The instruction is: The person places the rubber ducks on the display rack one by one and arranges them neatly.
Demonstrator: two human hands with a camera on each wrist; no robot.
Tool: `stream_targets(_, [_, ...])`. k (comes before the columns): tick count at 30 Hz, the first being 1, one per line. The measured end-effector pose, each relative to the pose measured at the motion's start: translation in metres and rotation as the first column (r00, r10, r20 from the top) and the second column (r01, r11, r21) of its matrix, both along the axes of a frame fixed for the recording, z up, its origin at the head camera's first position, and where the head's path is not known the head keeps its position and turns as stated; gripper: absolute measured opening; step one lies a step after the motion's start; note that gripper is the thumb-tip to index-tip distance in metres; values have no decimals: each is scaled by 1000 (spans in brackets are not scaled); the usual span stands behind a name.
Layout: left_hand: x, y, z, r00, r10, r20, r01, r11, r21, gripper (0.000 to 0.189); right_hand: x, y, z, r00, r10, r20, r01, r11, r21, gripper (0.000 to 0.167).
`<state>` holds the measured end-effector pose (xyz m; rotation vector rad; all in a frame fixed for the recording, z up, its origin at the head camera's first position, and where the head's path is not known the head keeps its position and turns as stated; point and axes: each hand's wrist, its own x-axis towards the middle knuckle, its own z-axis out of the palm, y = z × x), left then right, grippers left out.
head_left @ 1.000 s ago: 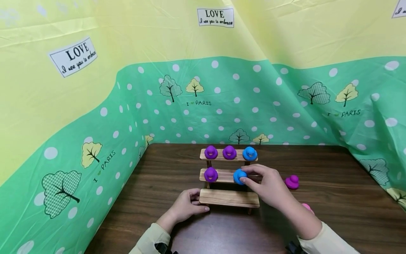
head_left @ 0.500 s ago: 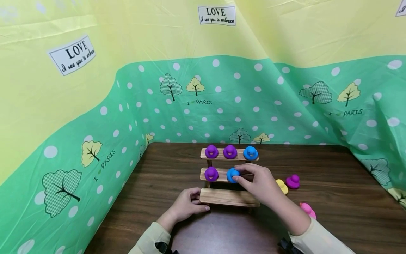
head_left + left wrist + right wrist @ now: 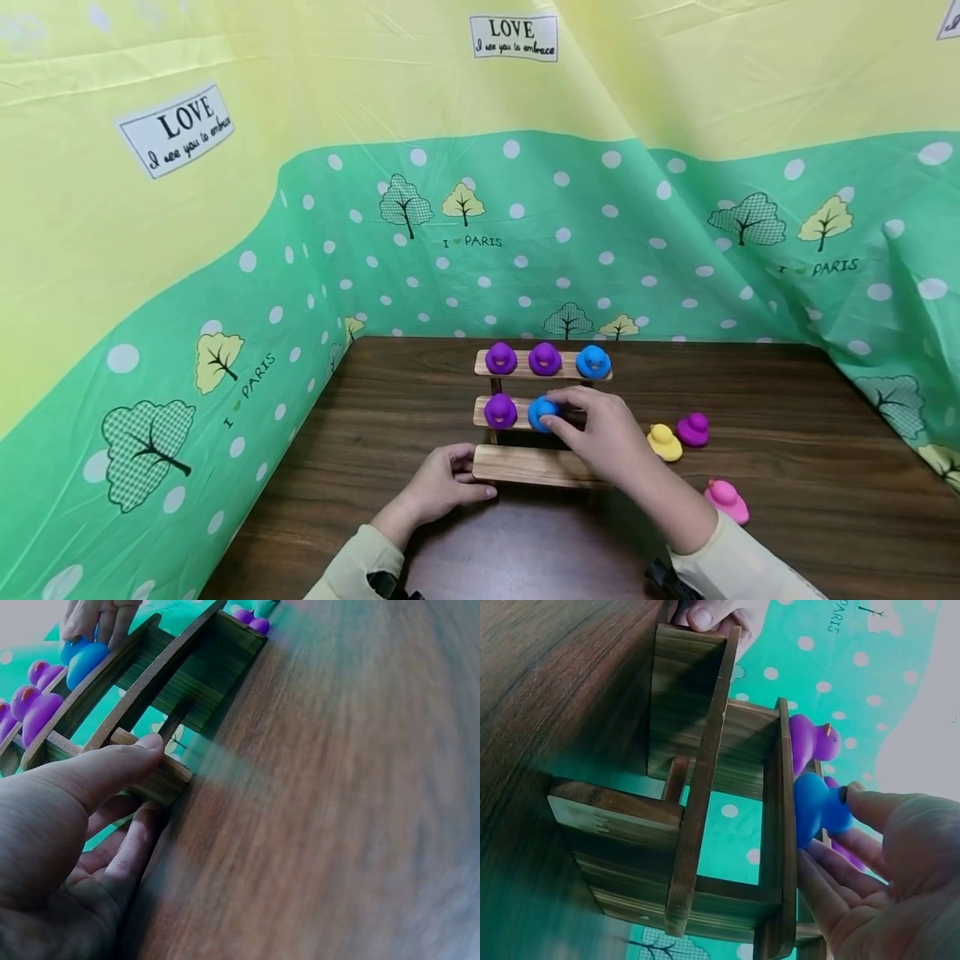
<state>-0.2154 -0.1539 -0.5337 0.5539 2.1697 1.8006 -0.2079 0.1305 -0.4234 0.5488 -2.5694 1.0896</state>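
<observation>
A three-tier wooden stand [image 3: 540, 467] faces me on the table. My right hand [image 3: 603, 429] pinches a blue rubber duck [image 3: 814, 810] between thumb and fingers on the middle tier, right beside a purple duck [image 3: 500, 411]. With thumb and fingers, my left hand [image 3: 442, 487] grips the stand's lower left end, as the left wrist view shows with the thumb [image 3: 142, 754] on the wood. Along the top tier sit two purple ducks, one at the left [image 3: 500, 358] and one in the middle [image 3: 544, 358], and a blue duck [image 3: 593, 362] at the right. The lowest tier bears no duck.
Right of the stand, a yellow duck [image 3: 664, 442], a purple duck [image 3: 693, 429] and a pink duck [image 3: 727, 502] lie on the dark wooden table [image 3: 360, 417]. A green and yellow printed cloth [image 3: 637, 225] hangs behind and along the sides.
My right hand has moved left along the middle tier with the blue duck, closer to the purple one. The yellow duck has come into view from behind that hand. My left hand stays put.
</observation>
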Motion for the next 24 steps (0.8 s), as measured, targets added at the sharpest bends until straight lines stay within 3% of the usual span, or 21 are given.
stream_targets(24, [1,1,0,1000,-8,0,8,1000,17,47,0,-4,-6,997,-19,-81,23,998,53,29])
